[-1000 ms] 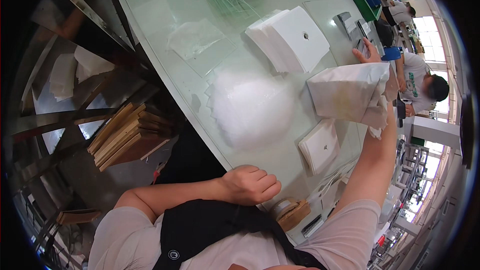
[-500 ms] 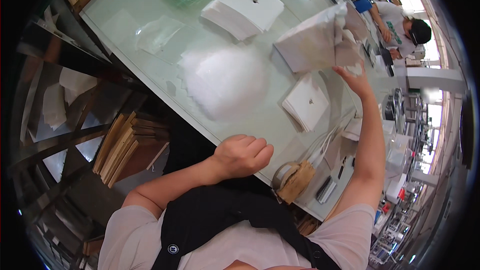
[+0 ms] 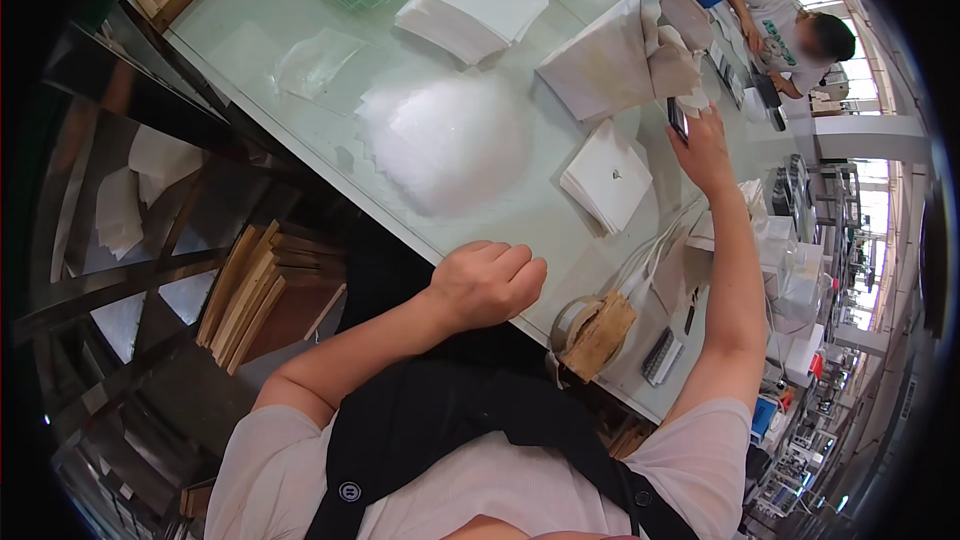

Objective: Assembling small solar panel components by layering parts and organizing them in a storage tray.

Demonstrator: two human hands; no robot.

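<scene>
My left hand [image 3: 490, 285] is closed in a fist at the table's near edge, and nothing sticks out of it. Farther right, my right hand [image 3: 708, 155] grips a slim dark rectangular thing [image 3: 677, 119] with a light edge, which looks like a phone. It is beside the crumpled mouth of a pale paper bag [image 3: 600, 55]. A small stack of white square sheets [image 3: 608, 178] with a dark mark on top lies just left of that hand. Ahead of my left fist spreads a pile of thin, translucent white sheets [image 3: 445, 140].
A taller stack of white sheets [image 3: 480, 2] stands at the back, near clear plastic film [image 3: 318, 62]. At the near right are a tape roll with a brown block [image 3: 595, 335], cables and a small grey item [image 3: 660, 358]. A co-worker [image 3: 785, 35] sits at the far right.
My right hand, seen open by the paper bag before, now holds the slim dark thing. My left fist keeps its place at the edge. The whole view has shifted slightly.
</scene>
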